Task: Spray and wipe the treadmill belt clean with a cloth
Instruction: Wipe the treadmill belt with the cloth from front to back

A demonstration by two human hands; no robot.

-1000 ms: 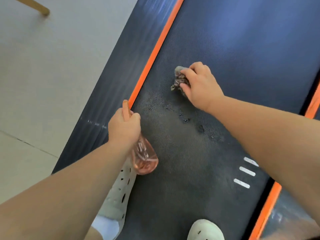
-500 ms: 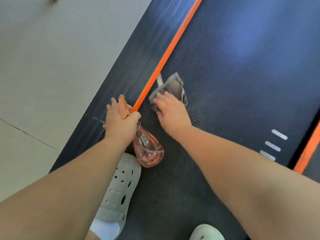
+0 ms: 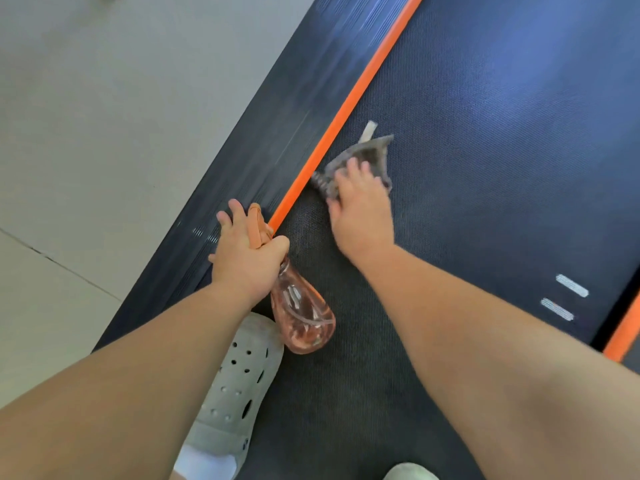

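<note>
Treadmill belt: one dark, finely textured running belt [image 3: 485,168] filling the view from 12 to 5 o'clock; it looks darker and duller around the hands than farther up.
Cloth: one crumpled grey cloth [image 3: 375,150] lying on the belt just above centre, its edge just beside the left orange stripe; a pale tab sticks out at its 12 o'clock end.
Right hand: one right hand [image 3: 360,209] laid palm-down on the cloth, fingers spread and fairly straight, pressing rather than clutching; blurred.
Left hand: one left hand [image 3: 246,254] at 8 o'clock of the cloth, curled round the neck of the bottle; the forefinger reaches out past the trigger.
Spray bottle: one translucent pink, bulb-shaped spray bottle [image 3: 303,313] with an orange trigger head [image 3: 258,223]; the body hangs toward 5 o'clock over the belt, the head points toward 11 o'clock.
Stripes: two orange edge stripes; one [image 3: 346,119] runs from 1 o'clock down to the left hand, one [image 3: 623,334] at 4 o'clock.
Marks: two short white dashes [image 3: 571,285] on the belt at 4 o'clock.
Shoes: two pale perforated clogs; one [image 3: 239,386] at 7 o'clock under the bottle, one toe [image 3: 410,472] at 6 o'clock.
Side rail: one dark ribbed rail [image 3: 259,150] left of the stripe.
Floor: pale tiles [image 3: 121,98] from 8 to 11 o'clock.
</note>
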